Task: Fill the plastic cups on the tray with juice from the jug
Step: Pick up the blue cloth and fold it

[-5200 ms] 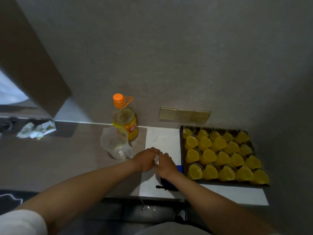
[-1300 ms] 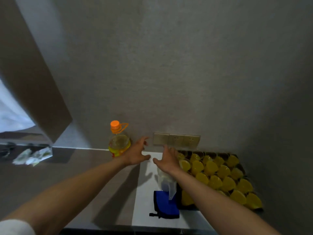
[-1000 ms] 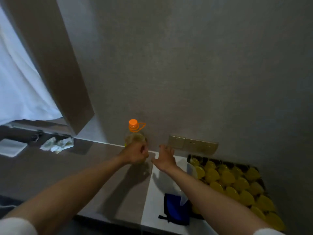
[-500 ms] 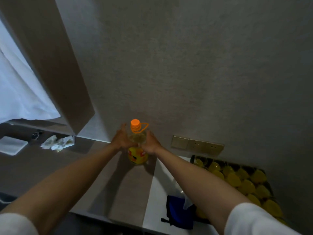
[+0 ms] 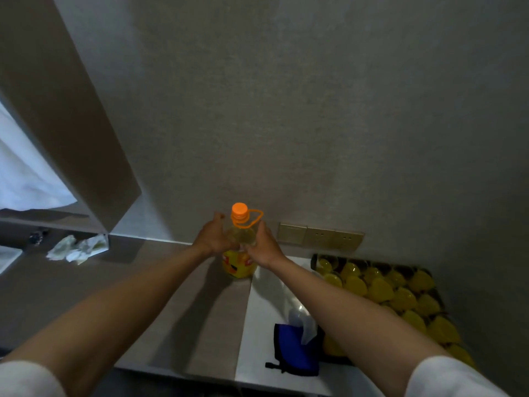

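Observation:
A clear bottle of yellow juice [image 5: 240,266] with an orange cap and loop handle stands upright on the counter by the back wall. My left hand [image 5: 210,239] grips its left shoulder and my right hand [image 5: 262,243] grips its right shoulder. A dark tray [image 5: 316,260] at the right holds several plastic cups [image 5: 380,289] full of yellow juice. An empty clear plastic jug [image 5: 302,319] lies on the white counter strip under my right forearm, partly hidden.
A blue pouch [image 5: 296,353] lies at the counter's front edge beside the tray. Crumpled tissue [image 5: 77,247] sits at the far left. A brass socket plate [image 5: 320,234] is on the wall behind the tray. A brown panel [image 5: 65,110] juts out at the left.
Both hands left the counter front, reached back to the juice bottle and closed around its shoulders. The clear jug now lies by the blue pouch. The camera tilted upward.

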Demonstrator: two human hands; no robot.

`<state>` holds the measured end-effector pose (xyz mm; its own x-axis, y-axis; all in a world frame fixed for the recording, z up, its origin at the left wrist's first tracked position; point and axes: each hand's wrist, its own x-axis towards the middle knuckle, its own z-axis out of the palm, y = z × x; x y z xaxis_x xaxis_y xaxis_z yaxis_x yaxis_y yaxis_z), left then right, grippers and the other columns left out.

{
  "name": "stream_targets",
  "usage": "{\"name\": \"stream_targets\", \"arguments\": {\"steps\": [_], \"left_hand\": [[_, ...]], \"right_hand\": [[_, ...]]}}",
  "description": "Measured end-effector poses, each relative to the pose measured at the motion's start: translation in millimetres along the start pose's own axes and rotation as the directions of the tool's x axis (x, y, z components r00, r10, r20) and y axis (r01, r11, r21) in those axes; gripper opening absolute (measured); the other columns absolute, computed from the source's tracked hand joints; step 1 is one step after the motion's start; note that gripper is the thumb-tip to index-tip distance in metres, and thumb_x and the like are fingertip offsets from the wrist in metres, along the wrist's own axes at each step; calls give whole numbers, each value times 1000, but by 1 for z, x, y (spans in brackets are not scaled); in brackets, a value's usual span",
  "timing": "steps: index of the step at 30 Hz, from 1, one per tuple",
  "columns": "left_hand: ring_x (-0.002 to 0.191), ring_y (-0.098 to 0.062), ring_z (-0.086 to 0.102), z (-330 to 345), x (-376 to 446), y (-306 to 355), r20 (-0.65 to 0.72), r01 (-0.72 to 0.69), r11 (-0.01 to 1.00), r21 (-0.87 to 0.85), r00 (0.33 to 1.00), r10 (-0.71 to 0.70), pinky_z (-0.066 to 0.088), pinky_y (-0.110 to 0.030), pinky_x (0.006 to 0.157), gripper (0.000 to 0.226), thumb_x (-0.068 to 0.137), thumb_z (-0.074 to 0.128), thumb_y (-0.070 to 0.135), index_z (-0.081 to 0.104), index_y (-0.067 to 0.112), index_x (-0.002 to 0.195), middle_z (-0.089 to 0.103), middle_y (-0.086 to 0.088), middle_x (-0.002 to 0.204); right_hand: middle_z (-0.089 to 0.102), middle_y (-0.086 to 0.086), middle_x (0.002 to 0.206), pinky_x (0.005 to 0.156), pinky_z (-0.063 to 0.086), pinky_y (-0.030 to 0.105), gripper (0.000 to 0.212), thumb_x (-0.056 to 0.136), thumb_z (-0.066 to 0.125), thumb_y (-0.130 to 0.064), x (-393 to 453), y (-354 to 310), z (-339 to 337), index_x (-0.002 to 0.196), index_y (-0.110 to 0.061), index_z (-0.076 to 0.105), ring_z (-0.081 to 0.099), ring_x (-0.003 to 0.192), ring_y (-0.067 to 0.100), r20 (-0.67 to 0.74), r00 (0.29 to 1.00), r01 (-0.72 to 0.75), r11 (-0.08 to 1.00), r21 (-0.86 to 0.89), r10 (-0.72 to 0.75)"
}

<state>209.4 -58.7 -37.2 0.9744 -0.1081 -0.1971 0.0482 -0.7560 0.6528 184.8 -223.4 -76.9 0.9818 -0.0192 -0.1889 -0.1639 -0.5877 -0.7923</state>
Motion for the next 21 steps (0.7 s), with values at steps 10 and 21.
{"name": "stream_targets", "arguments": {"steps": [10, 21], "left_hand": [[125, -35, 58, 24, -2, 25, 34, -67, 997, 39, 997, 66, 50, -38, 94, 112, 60, 96, 45, 33, 7, 145, 58, -19, 136], [130, -34, 54, 57, 1, 60, 97, -97, 995, 23, 991, 94, 48, -37, 99, 111, 65, 95, 36, 30, 6, 149, 53, -19, 143]], "right_hand": [[57, 7, 139, 90, 57, 51, 74, 69, 60, -35, -22, 5, -39, 139, -22, 38, 61, 119, 33, -50, 999, -3, 997, 81, 7], [60, 12, 127, 98, 49, 44, 39, 92, 64, -15, -18, 39, -81, 125, -15, 43, 58, 119, 30, -103, 987, -109, 983, 147, 125]]}}
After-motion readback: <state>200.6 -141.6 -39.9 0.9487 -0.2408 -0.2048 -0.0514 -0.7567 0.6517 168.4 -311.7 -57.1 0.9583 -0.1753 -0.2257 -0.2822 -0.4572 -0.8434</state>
